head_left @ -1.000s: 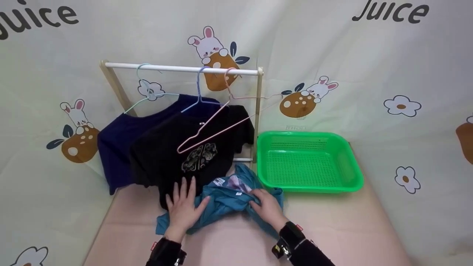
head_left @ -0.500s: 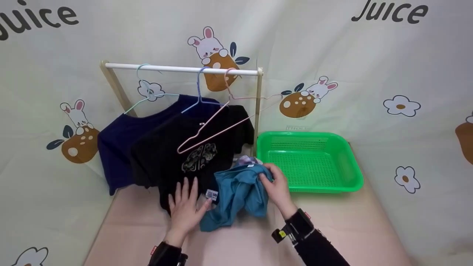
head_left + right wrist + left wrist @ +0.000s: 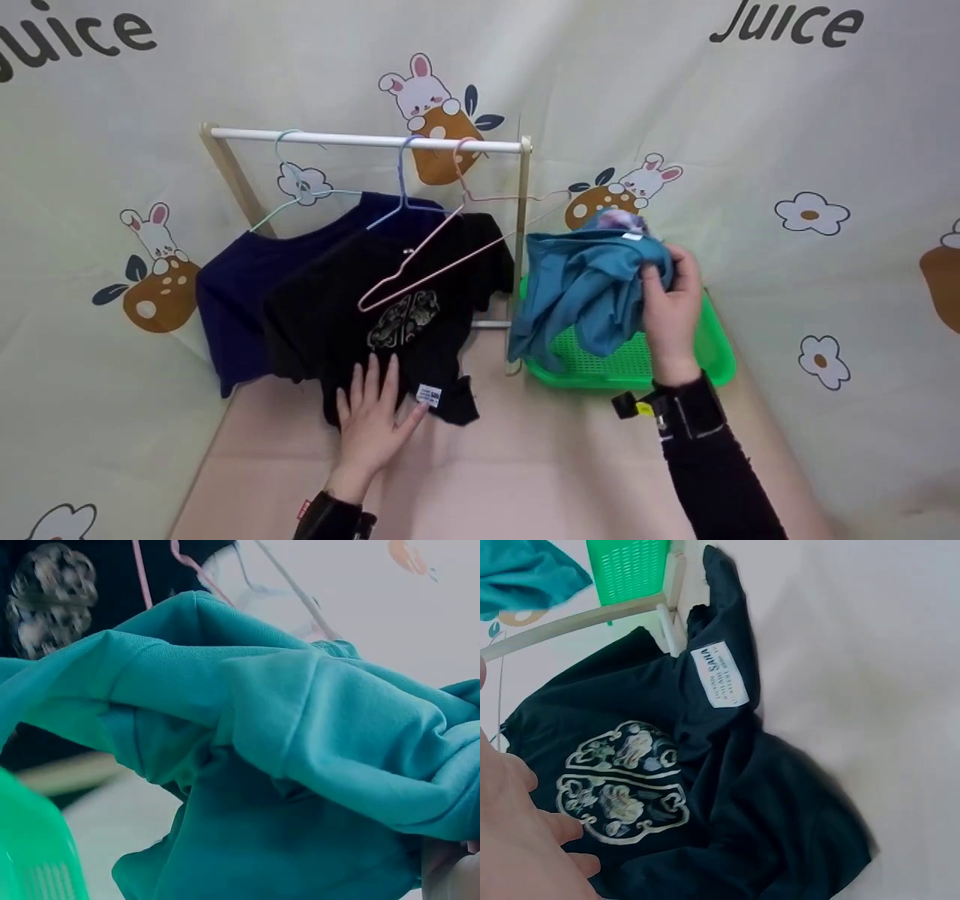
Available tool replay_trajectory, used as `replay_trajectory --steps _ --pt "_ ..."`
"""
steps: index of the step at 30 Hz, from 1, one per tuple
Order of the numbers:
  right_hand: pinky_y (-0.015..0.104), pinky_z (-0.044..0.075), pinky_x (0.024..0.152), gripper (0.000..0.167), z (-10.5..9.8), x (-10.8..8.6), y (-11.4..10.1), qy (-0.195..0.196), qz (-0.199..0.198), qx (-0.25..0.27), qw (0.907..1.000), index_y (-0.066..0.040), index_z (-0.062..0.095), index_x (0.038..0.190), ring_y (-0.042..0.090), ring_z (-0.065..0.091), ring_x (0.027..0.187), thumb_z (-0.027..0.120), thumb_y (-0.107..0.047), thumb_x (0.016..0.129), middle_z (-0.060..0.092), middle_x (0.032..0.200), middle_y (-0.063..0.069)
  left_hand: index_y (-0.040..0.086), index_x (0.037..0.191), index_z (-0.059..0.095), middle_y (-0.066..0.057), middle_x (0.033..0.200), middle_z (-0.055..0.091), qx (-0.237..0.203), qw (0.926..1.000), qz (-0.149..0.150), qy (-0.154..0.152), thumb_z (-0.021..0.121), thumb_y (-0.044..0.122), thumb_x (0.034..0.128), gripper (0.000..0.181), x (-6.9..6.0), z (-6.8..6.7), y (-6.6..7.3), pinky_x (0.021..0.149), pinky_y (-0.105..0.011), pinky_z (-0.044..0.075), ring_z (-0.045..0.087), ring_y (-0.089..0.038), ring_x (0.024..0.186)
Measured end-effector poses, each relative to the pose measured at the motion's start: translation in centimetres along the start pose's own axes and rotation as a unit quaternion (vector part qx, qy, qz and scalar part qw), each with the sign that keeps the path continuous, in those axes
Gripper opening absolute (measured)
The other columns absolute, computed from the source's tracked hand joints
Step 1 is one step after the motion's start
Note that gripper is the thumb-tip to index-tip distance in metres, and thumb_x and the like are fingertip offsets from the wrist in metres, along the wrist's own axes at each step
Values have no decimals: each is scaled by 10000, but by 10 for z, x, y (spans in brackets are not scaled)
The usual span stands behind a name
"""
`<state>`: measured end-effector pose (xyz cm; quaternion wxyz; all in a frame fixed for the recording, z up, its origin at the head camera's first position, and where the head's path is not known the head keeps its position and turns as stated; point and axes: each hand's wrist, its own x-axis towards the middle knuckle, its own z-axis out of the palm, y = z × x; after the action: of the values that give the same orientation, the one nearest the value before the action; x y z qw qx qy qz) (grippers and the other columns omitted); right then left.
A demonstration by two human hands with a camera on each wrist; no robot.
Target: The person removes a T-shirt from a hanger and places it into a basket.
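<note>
In the head view my right hand grips a bunched teal garment between thumb and fingers, above the green basket. The teal cloth fills much of the right wrist view. My left hand lies with fingers spread on the lower part of the black shirt, beside a white label. In the left wrist view the black shirt shows its patterned emblem, and part of my left hand appears at the left edge.
A rack with a white bar stands at the back left. From it hang the black shirt, a navy shirt on a green hanger, and a bare pink hanger in front of the black shirt.
My right hand has lifted the teal garment off the black shirt and carried it up and right, over the basket. The black shirt's lower edge is uncovered. My left hand has barely moved.
</note>
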<state>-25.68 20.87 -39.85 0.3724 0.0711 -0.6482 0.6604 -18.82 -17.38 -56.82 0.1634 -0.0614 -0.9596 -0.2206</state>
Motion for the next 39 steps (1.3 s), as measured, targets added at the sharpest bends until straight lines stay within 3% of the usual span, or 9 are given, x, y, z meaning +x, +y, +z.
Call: replay_trajectory --steps 6,10,15,18,22,25,28,33,39 --pt "273 387 885 160 -36 29 19 558 -68 -368 9977 63 599 1111 164 508 1008 582 38 954 586 1067 -6 104 1561 293 -248 1592 207 -85 9997 95 213 652 554 876 895 3 -17 -1 1065 -726 99 137 -480 1447" --pt "259 377 909 178 -57 35 42 611 505 -981 9920 30 579 1148 138 490 1040 565 2 973 562 1098 -28 89 1556 300 -254 1588 212 -187 9991 73 370 655 526 883 877 4 -26 -4 1059 -732 93 128 -480 1447" --pt "252 377 901 213 -78 32 72 586 1155 -1806 9750 -46 586 1183 118 496 1051 570 -159 1004 574 1144 -8 113 1572 263 -237 1601 188 -185 9993 -27 322 627 547 899 879 1 -32 -7 1054 -735 103 102 -463 1459" --pt "329 403 974 329 -90 28 95 229 1510 -2095 9658 -91 569 1278 190 525 1143 567 -283 1011 573 1249 71 121 1575 256 -232 1604 185 -139 9995 -54 281 615 559 905 877 0 -32 -9 1056 -731 111 101 -458 1461" --pt "401 394 1029 479 -118 18 157 -648 1786 -2377 9526 -236 498 1416 239 464 1304 551 -452 992 457 1439 78 116 1573 262 -233 1605 180 -150 9995 -58 276 616 557 906 874 -1 -34 -8 1063 -725 98 95 -459 1462" --pt "365 356 1073 512 -137 11 197 -983 1794 -2330 9507 -252 461 1457 235 412 1355 562 -439 991 388 1506 69 112 1571 267 -235 1604 180 -167 9993 -8 331 625 551 902 876 0 -36 -7 1062 -725 104 97 -464 1460" --pt "349 327 1097 520 -145 3 215 -1031 1689 -2084 9578 -181 450 1470 242 413 1351 596 -341 997 391 1501 108 104 1566 278 -239 1601 187 -204 9988 69 445 642 538 893 879 2 -38 -6 1060 -721 118 103 -467 1457" --pt "340 338 1078 506 -149 -11 216 -1149 1525 -2385 9522 -191 449 1467 230 438 1305 566 -367 1008 426 1464 98 83 1557 293 -246 1600 182 -112 9975 198 667 658 524 886 881 8 -45 -6 1083 -683 143 115 -455 1459" --pt "502 340 1048 497 -134 -28 149 -1522 1498 -2931 9319 -52 446 1445 380 434 1288 533 -312 1030 427 1418 222 89 1574 240 -218 1617 148 -148 9966 142 794 662 503 893 902 15 -60 -5 1057 -706 202 114 -425 1470"
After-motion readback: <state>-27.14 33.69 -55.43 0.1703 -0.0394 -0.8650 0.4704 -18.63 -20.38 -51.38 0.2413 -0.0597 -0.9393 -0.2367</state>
